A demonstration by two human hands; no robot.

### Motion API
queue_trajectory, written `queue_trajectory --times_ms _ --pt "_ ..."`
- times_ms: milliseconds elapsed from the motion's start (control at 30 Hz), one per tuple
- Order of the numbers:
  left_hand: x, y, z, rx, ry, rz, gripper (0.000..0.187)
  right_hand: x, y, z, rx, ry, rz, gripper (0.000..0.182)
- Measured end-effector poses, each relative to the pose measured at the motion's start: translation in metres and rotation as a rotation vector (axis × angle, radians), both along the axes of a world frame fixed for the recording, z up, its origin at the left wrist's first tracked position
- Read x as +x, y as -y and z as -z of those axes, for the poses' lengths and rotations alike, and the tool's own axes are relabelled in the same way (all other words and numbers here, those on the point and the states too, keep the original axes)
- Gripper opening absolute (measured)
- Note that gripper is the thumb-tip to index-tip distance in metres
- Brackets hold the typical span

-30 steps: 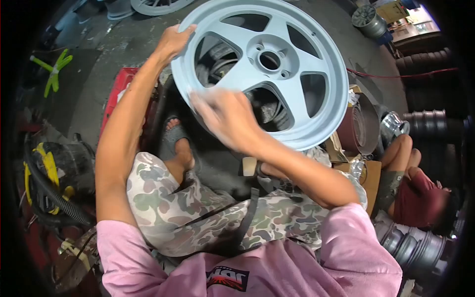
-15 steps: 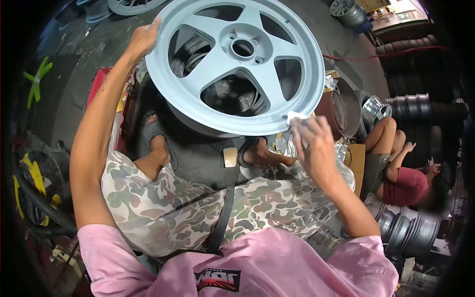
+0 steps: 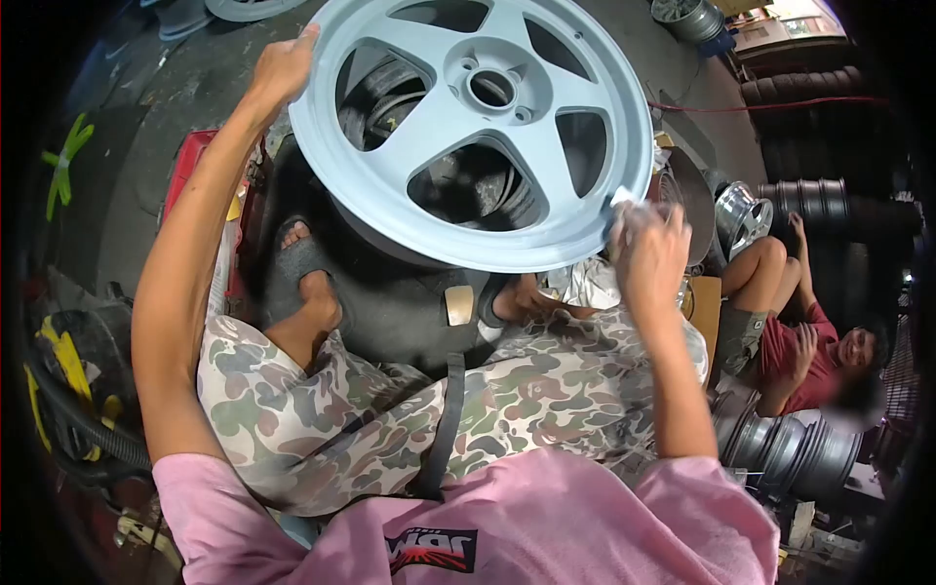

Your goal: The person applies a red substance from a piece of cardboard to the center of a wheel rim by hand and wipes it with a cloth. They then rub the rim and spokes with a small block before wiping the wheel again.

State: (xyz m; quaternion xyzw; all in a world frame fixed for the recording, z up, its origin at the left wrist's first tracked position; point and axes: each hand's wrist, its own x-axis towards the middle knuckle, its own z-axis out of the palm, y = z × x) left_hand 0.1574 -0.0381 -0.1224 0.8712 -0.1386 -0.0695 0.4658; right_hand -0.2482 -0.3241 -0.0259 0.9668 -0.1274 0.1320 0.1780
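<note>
A large pale grey-blue wheel rim point(image 3: 534, 161) with five spokes is tilted in front of my knees. My left hand point(image 3: 285, 68) is closed on its outer edge at the upper left, with the thumb along the lip. At the lower right edge, my right hand point(image 3: 651, 249), somewhat blurred, pinches a small white piece point(image 3: 621, 199) against the lip. Only a corner of that piece shows past the fingertips. Behind the spoke openings lies a dark tyre-like ring point(image 3: 383, 105).
A red crate point(image 3: 190, 161) stands at my left. On the floor between my feet lies a tan block point(image 3: 459, 305). To the right, a person in a red shirt point(image 3: 795, 361) sits by stacked metal rims point(image 3: 790, 444). A black ribbed hose point(image 3: 102, 439) curves at lower left.
My right hand has slid right and up along the lip with the white piece. The wheel has shifted slightly right. The person at right has raised a hand and turned.
</note>
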Motion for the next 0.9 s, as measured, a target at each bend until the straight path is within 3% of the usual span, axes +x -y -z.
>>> queue_trajectory --times_ms 100,233,333,400,467,533,600,633,667,700,767,900 --pt "-0.003 0.003 0.000 0.078 0.093 -0.012 0.075 0.055 0.071 0.003 -0.067 -0.004 -0.022 0.013" --pt "-0.013 0.008 -0.009 0.076 0.064 -0.016 0.073 0.174 0.157 0.030 -0.200 0.041 -0.030 0.018" --pt "-0.022 0.012 -0.014 -0.008 0.057 -0.071 0.070 0.293 0.167 0.048 -0.037 0.226 0.002 0.025" --pt "-0.027 0.012 -0.015 -0.017 0.050 -0.084 0.067 0.360 0.121 0.039 0.130 0.255 0.108 0.028" --pt "-0.033 0.012 -0.025 -0.046 0.019 -0.085 0.067 0.404 0.077 0.047 0.279 0.317 -0.019 0.042" --pt "-0.040 0.013 -0.028 -0.080 0.009 -0.099 0.067 0.414 0.009 0.056 0.356 0.344 -0.231 0.039" --pt "-0.034 0.013 -0.022 -0.059 0.052 -0.087 0.067 0.395 -0.045 0.063 0.445 0.391 -0.672 0.023" --pt "-0.032 0.013 -0.020 -0.037 0.089 -0.073 0.066 0.382 -0.064 0.057 0.574 0.475 -1.011 0.020" --pt "-0.031 0.011 -0.022 -0.035 0.088 -0.071 0.066 0.374 -0.065 0.051 0.491 0.328 -1.105 0.029" --pt "-0.032 0.011 -0.025 -0.053 0.078 -0.073 0.066 0.376 -0.054 0.054 0.494 0.325 -1.095 0.029" --pt "-0.035 0.014 -0.023 -0.084 0.061 -0.053 0.066 0.387 -0.010 0.046 0.250 0.237 -1.098 0.037" --pt "-0.024 0.005 -0.021 0.001 0.118 0.005 0.061 0.377 0.145 0.026 0.012 -0.037 -0.654 0.034"
